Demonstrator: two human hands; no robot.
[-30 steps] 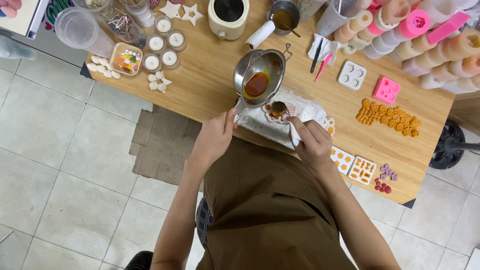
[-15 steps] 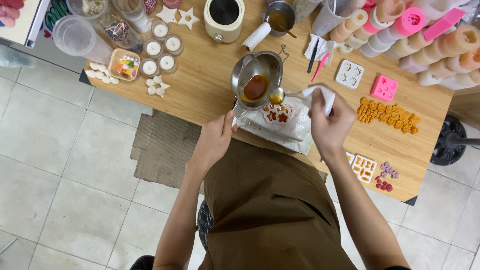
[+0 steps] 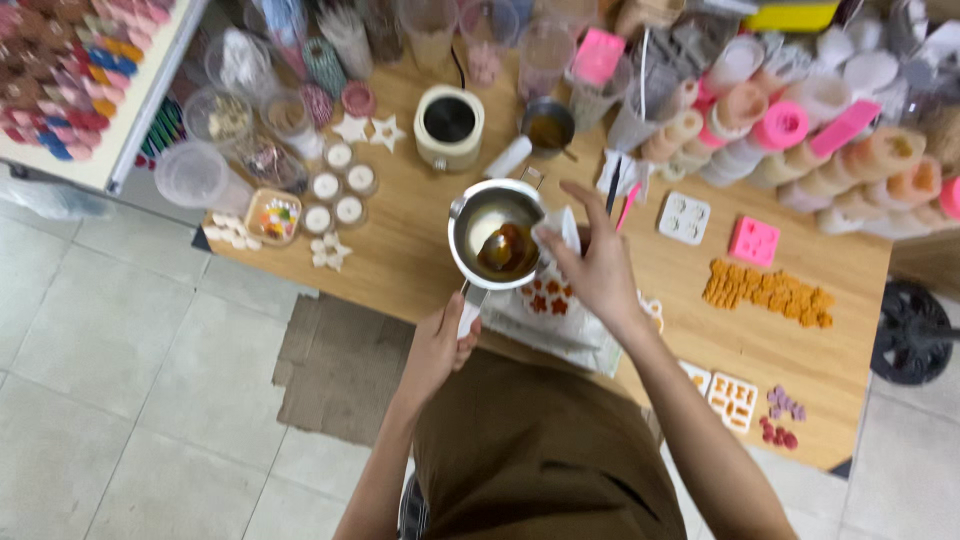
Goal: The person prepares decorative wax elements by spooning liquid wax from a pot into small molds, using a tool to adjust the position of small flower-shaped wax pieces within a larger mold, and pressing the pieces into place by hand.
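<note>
Top-down head view, person in brown apron at wooden table (image 3: 420, 270). L hand (image 3: 440, 345) at table's near edge, fingers clamped round the white handle of a steel pot (image 3: 497, 233), pot held just above the table w/ amber liquid (image 3: 508, 250) pooled in its bottom. R hand (image 3: 598, 265) just right of the pot, fingers pinched together on a bit of white cloth (image 3: 560, 228) at the pot's rim, index finger stretched out toward the far side; spoon not clearly visible, can't tell if it's under the cloth. Below pot & R hand: white mould (image 3: 548, 297) w/ small orange-red flower shapes, sitting on a crinkly plastic sheet (image 3: 560, 335) near table edge. Rest of table: cream round heater (image 3: 449, 125) w/ black top behind the pot, small steel cup (image 3: 547, 128) w/ brown liquid next to it, 4 tealights (image 3: 335, 197) in glass cups to the left w/ 2 white stars (image 3: 370, 130) beyond, small tray of coloured beads (image 3: 273, 217), pink square mould (image 3: 753, 241), white square mould (image 3: 684, 217), pile of orange pieces (image 3: 767, 292) on the right, 2 more filled moulds (image 3: 728, 397) at the near right edge, rows of pink/peach tube moulds (image 3: 800, 130) far right. Tiled floor (image 3: 120, 380) left, piece of cardboard (image 3: 335, 360) lying on it beside the table.
</note>
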